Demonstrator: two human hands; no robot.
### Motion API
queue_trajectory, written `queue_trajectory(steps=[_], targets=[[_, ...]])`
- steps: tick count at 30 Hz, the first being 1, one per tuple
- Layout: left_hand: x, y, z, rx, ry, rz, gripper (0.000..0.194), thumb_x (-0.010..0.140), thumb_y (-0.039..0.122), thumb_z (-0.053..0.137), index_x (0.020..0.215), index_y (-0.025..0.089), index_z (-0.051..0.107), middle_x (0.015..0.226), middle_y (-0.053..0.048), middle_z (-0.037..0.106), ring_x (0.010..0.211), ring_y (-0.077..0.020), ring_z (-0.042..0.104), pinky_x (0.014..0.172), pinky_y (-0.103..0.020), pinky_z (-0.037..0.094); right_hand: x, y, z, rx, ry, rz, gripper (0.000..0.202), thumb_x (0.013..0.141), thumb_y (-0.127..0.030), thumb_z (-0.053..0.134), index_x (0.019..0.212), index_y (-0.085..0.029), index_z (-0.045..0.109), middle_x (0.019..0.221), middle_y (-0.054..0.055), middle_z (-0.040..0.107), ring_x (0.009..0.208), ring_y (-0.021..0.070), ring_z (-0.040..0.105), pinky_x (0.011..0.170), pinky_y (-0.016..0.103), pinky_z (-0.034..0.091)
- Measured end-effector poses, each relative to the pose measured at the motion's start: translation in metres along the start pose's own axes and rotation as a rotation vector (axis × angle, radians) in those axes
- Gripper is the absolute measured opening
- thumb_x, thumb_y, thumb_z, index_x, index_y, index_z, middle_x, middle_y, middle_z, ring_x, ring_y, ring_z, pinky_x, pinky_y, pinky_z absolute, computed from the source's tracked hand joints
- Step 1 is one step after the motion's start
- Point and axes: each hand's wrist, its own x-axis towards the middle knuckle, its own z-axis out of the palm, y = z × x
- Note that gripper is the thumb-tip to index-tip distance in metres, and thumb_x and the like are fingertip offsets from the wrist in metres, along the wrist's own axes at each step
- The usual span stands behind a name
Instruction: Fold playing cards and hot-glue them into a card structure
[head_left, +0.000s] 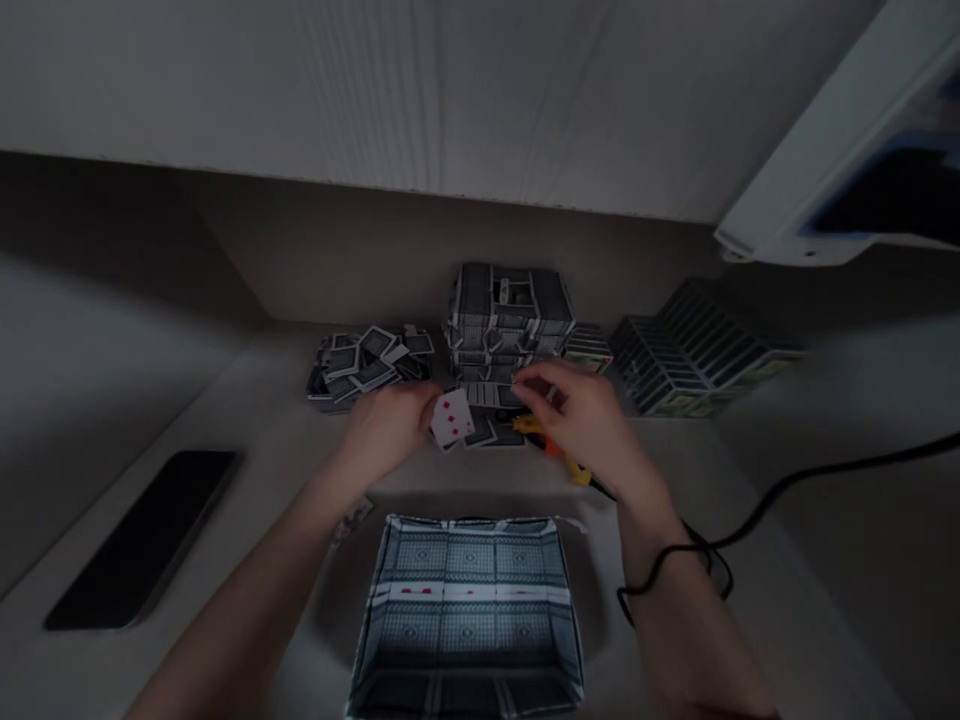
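My left hand [397, 420] is closed on a playing card [452, 418], its white face with red diamonds turned up; another card edge shows beneath it. My right hand [574, 405] has thumb and index finger brought together at the end of a row of cards [484, 394]. Whether a card is between those fingertips is too small to tell. Loose cards lie face down just below the row. Under my right hand is a yellow and orange tool [531, 430], partly hidden. Closest to me stands an open box made of patterned playing cards [469, 555].
A heap of cards [367, 365] fills a container at the back left. Behind my hands stands a card-built box [514, 300], with a stepped card structure [690, 350] to its right. A phone [146, 540] lies left; a black cable [817, 470] crosses by my right wrist. A board hangs overhead.
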Motion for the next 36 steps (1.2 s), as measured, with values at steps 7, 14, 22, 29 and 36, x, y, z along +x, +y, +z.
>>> queue_trajectory(steps=[7, 14, 22, 29, 36], targets=[[-0.007, 0.013, -0.013, -0.508, 0.099, 0.152, 0.025, 0.085, 0.027, 0.039, 0.096, 0.02, 0.061, 0.092, -0.002, 0.066, 0.081, -0.0138, 0.06, 0.073, -0.026, 0.046, 0.0, -0.008, 0.015, 0.325, -0.345, 0.149, 0.021, 0.077, -0.037, 0.056, 0.074, -0.017, 0.063, 0.064, -0.002, 0.06, 0.056, 0.0097, 0.051, 0.05, 0.021, 0.036], [-0.018, 0.019, -0.021, -0.443, 0.055, 0.357, 0.1, 0.052, 0.051, 0.073, 0.136, 0.026, 0.024, 0.132, -0.009, 0.039, 0.12, -0.0296, 0.035, 0.098, -0.046, 0.034, 0.003, -0.012, 0.009, 0.603, -0.231, 0.314, 0.016, 0.076, -0.032, 0.056, 0.074, -0.016, 0.058, 0.069, 0.0, 0.062, 0.06, 0.0102, 0.054, 0.055, 0.022, 0.042], [-0.018, 0.02, -0.02, -0.419, 0.125, 0.321, 0.092, 0.06, 0.05, 0.068, 0.135, 0.024, 0.022, 0.133, -0.009, 0.039, 0.12, -0.0273, 0.036, 0.099, -0.042, 0.034, 0.004, -0.005, 0.013, 0.695, -0.176, 0.319, 0.022, 0.074, -0.032, 0.058, 0.09, -0.017, 0.058, 0.08, 0.003, 0.063, 0.067, 0.0121, 0.057, 0.059, 0.024, 0.046], [-0.016, 0.013, -0.02, -0.415, 0.232, 0.264, 0.077, 0.063, 0.05, 0.066, 0.129, 0.024, 0.036, 0.126, -0.008, 0.048, 0.115, -0.0252, 0.044, 0.097, -0.041, 0.038, -0.003, -0.002, -0.002, 0.553, -0.295, 0.122, 0.093, 0.049, -0.033, 0.079, 0.13, -0.03, 0.033, 0.128, 0.008, 0.043, 0.094, 0.0187, 0.055, 0.068, 0.029, 0.051], [-0.016, 0.015, -0.021, -0.662, 0.166, 0.29, 0.049, 0.068, 0.04, 0.066, 0.112, 0.022, 0.056, 0.109, -0.006, 0.056, 0.091, -0.0175, 0.058, 0.074, -0.031, 0.054, -0.005, -0.006, 0.004, 0.424, -0.279, 0.023, 0.062, 0.059, -0.036, 0.074, 0.116, -0.024, 0.052, 0.108, 0.006, 0.058, 0.085, 0.0167, 0.058, 0.069, 0.029, 0.051]])
